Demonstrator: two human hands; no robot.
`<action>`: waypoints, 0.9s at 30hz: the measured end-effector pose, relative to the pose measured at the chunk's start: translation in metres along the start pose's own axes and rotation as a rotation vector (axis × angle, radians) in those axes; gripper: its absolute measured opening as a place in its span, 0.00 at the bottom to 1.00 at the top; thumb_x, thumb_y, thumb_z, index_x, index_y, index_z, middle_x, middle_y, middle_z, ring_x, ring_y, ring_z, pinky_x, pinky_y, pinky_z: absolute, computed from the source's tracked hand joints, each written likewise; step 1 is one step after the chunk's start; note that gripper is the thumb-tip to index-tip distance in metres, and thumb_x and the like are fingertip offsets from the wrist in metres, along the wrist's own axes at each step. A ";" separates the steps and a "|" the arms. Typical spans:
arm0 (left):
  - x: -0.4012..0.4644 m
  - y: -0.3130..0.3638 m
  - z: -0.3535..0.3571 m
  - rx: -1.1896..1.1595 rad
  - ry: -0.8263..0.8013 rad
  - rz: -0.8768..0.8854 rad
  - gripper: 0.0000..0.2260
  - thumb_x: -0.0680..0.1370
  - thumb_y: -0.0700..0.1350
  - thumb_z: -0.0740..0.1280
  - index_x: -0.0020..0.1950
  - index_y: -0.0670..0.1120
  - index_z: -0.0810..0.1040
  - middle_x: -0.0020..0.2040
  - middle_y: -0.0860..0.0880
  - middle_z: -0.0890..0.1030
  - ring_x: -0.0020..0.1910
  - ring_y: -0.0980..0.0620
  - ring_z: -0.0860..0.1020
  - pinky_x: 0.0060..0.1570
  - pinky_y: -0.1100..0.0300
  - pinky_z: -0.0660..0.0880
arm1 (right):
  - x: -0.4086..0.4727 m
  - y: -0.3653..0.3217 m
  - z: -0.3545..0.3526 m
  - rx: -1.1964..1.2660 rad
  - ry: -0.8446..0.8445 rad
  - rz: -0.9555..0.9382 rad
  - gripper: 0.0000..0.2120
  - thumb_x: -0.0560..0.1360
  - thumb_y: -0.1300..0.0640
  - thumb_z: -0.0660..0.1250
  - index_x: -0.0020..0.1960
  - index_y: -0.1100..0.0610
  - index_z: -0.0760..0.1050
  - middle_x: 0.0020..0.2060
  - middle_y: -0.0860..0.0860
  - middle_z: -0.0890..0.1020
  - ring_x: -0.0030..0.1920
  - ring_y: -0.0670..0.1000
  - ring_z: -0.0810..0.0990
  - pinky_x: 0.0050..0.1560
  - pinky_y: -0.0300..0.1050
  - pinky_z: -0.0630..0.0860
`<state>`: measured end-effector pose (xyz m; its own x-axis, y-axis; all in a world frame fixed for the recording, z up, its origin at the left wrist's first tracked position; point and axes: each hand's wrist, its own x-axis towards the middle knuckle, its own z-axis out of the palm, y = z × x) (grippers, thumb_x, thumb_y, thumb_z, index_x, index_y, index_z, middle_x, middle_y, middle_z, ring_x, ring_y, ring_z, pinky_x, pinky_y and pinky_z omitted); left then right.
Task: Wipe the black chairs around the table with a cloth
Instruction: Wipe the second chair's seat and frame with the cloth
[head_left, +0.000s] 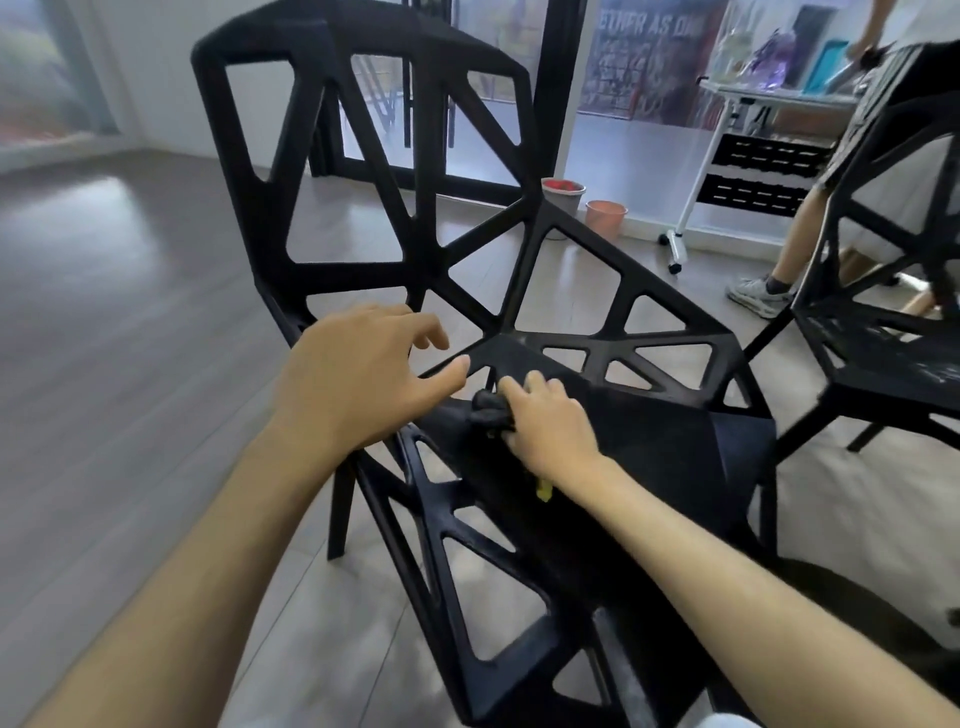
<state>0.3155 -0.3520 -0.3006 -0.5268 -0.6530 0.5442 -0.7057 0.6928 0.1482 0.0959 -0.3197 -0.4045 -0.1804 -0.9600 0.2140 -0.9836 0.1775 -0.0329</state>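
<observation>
A black chair (649, 447) with an open lattice back and sides fills the middle of the head view. My right hand (550, 421) rests on its seat and grips a bunched dark cloth (488, 410), which pokes out to the left of my fingers. A small yellow tag shows under my right wrist. My left hand (358, 379) hovers above the chair's left side with relaxed, spread fingers and holds nothing. A second black chair (878, 358) stands at the right.
Another person's leg and grey shoe (758, 293) stand behind the right chair. A white wheeled cart (727, 150) is at the back right, with two small bins (605, 215) on the floor beside it. Grey wood floor lies to the left.
</observation>
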 end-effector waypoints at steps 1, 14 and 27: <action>0.000 -0.001 0.001 0.010 -0.004 0.003 0.21 0.77 0.71 0.56 0.55 0.60 0.81 0.50 0.61 0.82 0.54 0.59 0.78 0.44 0.60 0.66 | -0.014 -0.020 -0.001 0.042 0.007 -0.111 0.26 0.76 0.51 0.70 0.70 0.52 0.66 0.61 0.56 0.72 0.60 0.61 0.73 0.51 0.56 0.75; -0.002 -0.002 0.002 0.050 -0.011 -0.006 0.21 0.78 0.71 0.57 0.55 0.60 0.82 0.49 0.61 0.82 0.52 0.59 0.78 0.42 0.61 0.66 | 0.052 0.059 0.004 -0.062 0.055 0.187 0.21 0.78 0.58 0.68 0.69 0.54 0.67 0.64 0.59 0.73 0.62 0.64 0.73 0.54 0.60 0.76; 0.000 0.001 -0.002 0.022 -0.002 -0.050 0.23 0.76 0.71 0.53 0.52 0.60 0.82 0.47 0.61 0.81 0.48 0.60 0.76 0.37 0.67 0.60 | 0.040 0.071 -0.006 -0.073 0.024 0.107 0.21 0.77 0.56 0.70 0.67 0.54 0.67 0.58 0.57 0.74 0.59 0.63 0.76 0.51 0.57 0.78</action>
<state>0.3156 -0.3502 -0.2988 -0.4911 -0.6874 0.5351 -0.7415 0.6522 0.1574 0.0190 -0.3438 -0.3927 -0.2830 -0.9296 0.2361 -0.9556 0.2945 0.0140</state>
